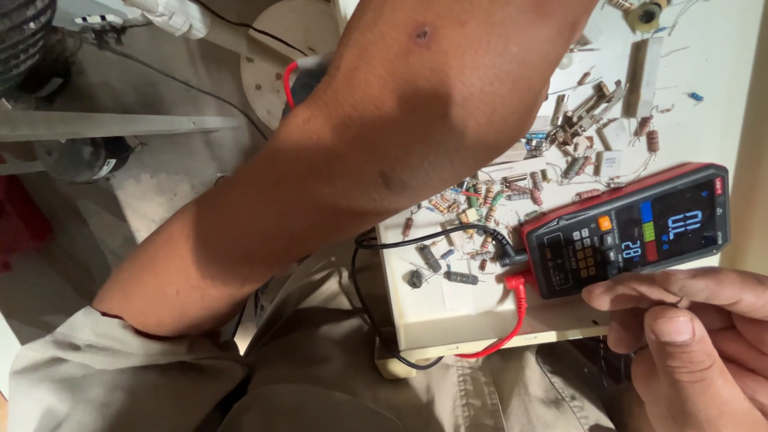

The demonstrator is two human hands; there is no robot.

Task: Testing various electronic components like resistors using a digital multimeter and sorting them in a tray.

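Observation:
My right hand (688, 344) grips the near edge of a black and red digital multimeter (632, 232), thumb and fingers curled against its lower side. The meter lies on a white tabletop (448, 312) with its screen lit. A red lead (516, 320) and a black lead (432, 238) plug into its left end. My left forearm (360, 136) crosses the view from lower left to the top; its hand is beyond the top edge. Several loose resistors (496, 200) lie scattered on the table beside the meter.
More components and larger white resistors (644, 76) lie at the table's far right. A round white base (272, 56) with a cable stands on the floor behind my arm, where a red wire (286, 80) shows. A dark fan grille (24, 32) is at top left. My khaki trousers (336, 376) fill the bottom.

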